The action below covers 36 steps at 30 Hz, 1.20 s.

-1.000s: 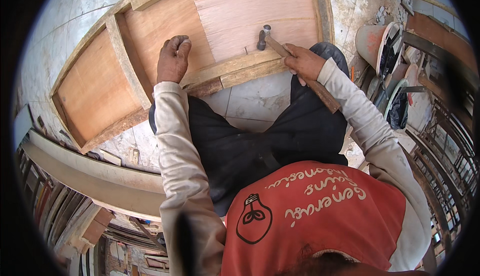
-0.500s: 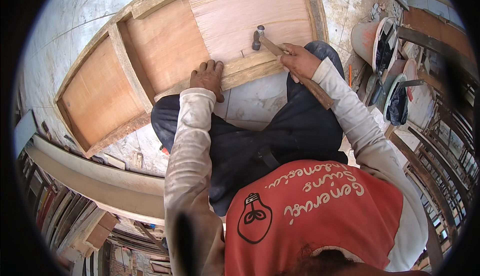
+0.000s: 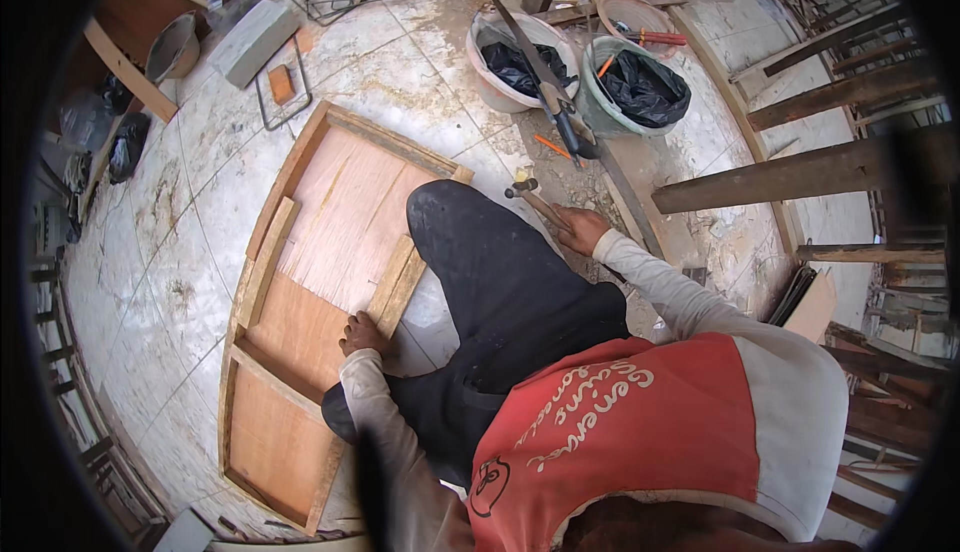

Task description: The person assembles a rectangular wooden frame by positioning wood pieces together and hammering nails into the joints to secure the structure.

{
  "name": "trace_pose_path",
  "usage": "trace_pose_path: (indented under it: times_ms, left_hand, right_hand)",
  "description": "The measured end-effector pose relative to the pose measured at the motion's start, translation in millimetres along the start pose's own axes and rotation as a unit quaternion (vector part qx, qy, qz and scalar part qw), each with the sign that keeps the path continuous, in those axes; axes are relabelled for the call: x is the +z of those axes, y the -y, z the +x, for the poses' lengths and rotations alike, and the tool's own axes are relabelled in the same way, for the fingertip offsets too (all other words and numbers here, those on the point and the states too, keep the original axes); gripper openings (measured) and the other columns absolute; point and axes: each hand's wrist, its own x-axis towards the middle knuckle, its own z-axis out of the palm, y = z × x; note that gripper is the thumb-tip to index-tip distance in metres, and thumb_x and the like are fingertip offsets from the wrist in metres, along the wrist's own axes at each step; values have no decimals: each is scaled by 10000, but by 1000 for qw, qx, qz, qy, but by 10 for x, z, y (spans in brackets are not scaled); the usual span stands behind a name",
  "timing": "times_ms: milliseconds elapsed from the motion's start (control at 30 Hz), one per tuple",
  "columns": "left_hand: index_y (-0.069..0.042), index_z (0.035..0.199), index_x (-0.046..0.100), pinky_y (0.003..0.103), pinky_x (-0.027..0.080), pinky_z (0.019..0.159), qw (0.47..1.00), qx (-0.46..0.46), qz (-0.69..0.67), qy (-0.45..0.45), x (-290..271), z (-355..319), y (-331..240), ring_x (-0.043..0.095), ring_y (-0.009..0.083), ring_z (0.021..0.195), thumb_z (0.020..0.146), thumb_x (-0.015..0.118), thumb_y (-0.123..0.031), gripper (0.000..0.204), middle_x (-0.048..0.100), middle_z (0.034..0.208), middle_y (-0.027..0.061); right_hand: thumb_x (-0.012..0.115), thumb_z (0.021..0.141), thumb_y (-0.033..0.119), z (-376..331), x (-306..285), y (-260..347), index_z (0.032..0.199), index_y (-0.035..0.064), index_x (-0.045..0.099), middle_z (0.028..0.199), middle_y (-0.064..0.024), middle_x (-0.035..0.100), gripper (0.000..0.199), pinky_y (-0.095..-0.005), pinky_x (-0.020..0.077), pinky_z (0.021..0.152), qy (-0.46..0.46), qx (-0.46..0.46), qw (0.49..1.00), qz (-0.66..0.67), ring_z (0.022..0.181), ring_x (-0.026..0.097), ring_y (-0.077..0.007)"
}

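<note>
Left grip [image 3: 363, 335]: I am resting it on the near rail [image 3: 396, 282] of the frame [image 3: 400, 147], at 8 o'clock in my view; its fingers are lying close together, but I cannot tell whether they are clamping the wood.
Right grip [image 3: 580, 231]: I am holding it clamped around the handle of the hammer [image 3: 543, 209], just above 3 o'clock.
Hammer head [image 3: 521, 188]: it is pointing toward 10 o'clock from my right grip, staying clear of the frame.
Frame: it is lying on the floor [image 3: 150, 302] around 8 o'clock, its panel [image 3: 345, 192] facing up and a crossbar [image 3: 275, 379] dividing it.
Right knee [image 3: 437, 214]: I am overlapping the frame's upper end with it.
Saw [image 3: 541, 74]: it is lying over the white bucket [image 3: 484, 64] near 12 o'clock.
Green bucket [image 3: 604, 115]: it is standing between 1 and 2 o'clock, holding a black bag [image 3: 645, 90].
Grey block [image 3: 255, 44]: it is sitting between 10 and 11 o'clock.
</note>
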Motion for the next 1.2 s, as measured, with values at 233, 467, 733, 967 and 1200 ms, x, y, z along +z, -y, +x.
trace_pose_path:
  times_ms: [233,467,733,967,1200]
  left_hand:
    - [22,1381,513,463,522,944,943,80,-283,-154,256,-74,212,593,379,1150,755,814,-311,770,542,1315,246]
    - [40,1324,568,405,562,855,928,96,-335,-129,34,-477,-6,688,334,967,810,764,-313,654,615,1232,226]
    - [-37,1346,578,431,483,1024,956,114,-266,-51,-129,-808,-420,591,395,1207,832,751,-345,624,604,1311,219]
    - [-81,1388,547,447,419,1092,970,73,-221,-66,-64,-1155,-344,517,398,1292,845,716,-426,665,571,1375,183]
    - [-117,1372,566,449,462,1032,975,109,-177,-75,-201,-1145,-387,575,377,1227,849,719,-409,618,589,1343,167]
  right_hand:
    - [638,895,201,-643,538,-355,1298,95,600,1147,-198,647,418,-455,515,916,20,53,992,115,1061,643,-379]
    - [538,1008,73,421,-2025,-465,1127,-16,640,968,-68,661,180,-274,524,806,-389,-4,836,387,888,638,-136]
    - [615,927,139,2030,-1721,-2018,1157,15,658,1032,-166,725,265,-384,552,823,87,167,979,-84,925,712,-264]
    - [618,926,176,2026,-1369,-1979,1122,44,674,986,-158,732,243,-418,552,807,37,127,974,-186,900,714,-303]
    - [622,926,213,1819,-1398,-2289,1088,73,690,940,-150,739,225,-452,552,790,-90,108,967,-212,875,715,-342]
